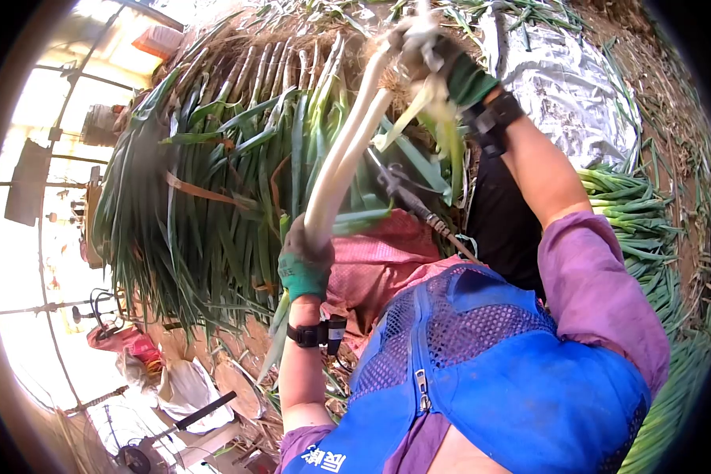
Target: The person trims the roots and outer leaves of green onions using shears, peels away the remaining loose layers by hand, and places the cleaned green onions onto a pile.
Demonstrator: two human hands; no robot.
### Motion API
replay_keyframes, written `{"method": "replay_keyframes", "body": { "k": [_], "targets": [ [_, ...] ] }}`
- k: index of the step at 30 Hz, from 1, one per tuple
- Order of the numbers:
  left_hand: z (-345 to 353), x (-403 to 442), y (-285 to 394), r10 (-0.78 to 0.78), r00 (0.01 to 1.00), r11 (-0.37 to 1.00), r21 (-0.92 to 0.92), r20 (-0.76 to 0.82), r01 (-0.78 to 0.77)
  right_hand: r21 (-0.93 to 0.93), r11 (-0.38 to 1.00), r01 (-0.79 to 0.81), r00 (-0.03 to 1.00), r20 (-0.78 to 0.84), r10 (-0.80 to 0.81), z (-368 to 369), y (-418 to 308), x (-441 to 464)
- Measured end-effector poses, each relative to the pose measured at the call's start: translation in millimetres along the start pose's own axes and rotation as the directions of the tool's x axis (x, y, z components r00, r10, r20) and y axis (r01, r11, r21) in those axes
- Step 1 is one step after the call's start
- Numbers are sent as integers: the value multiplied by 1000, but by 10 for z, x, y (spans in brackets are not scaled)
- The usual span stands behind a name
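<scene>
Head cam: the left hand (304, 261), in a green glove with a dark grey coating, is curled snugly around a pair of long white leek stalks (346, 162). They slant up across the middle, hairy root ends on top. The right hand (449, 67), also in a dark-and-green glove, is up by those roots, but it's blurry, so I can't tell if it's pinching anything or how far open it is. Behind the stalks there's a big heap of green-leaved leeks (205, 197), with a thin metal-tipped wand (411, 197) just beside them, above a pink woven cloth (379, 261) near the lap.
</scene>
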State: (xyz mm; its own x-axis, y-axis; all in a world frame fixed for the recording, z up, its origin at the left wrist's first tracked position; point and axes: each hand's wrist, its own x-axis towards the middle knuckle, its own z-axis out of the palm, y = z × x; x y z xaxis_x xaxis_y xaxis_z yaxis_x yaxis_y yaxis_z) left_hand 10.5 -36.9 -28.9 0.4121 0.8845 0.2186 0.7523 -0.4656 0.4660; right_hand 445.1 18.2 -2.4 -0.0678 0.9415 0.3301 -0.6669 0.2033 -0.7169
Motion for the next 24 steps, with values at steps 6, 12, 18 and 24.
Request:
{"method": "replay_keyframes", "body": {
  "k": [6, 12, 18, 24],
  "targets": [
    [-130, -57, -455, -245, 949, 731, -605, 197, 314, 49, 961, 273, 928, -278, -249, -209, -1197, -348],
    [-407, 212, -456, -320, 861, 599, -620, 395, 507, 425, 896, -129, 992, 59, 115, -309, -923, -940],
    [-502, 385, -382, -320, 776, 353, -691, 544, 631, -161, 592, -790, 590, 64, 805, 834, 523, -1755],
    [-443, 514, -396, -218, 792, 397, -690, 570, 606, -884, -449, -127, 766, -375, 522, 529, -183, -452]
  ]
}}
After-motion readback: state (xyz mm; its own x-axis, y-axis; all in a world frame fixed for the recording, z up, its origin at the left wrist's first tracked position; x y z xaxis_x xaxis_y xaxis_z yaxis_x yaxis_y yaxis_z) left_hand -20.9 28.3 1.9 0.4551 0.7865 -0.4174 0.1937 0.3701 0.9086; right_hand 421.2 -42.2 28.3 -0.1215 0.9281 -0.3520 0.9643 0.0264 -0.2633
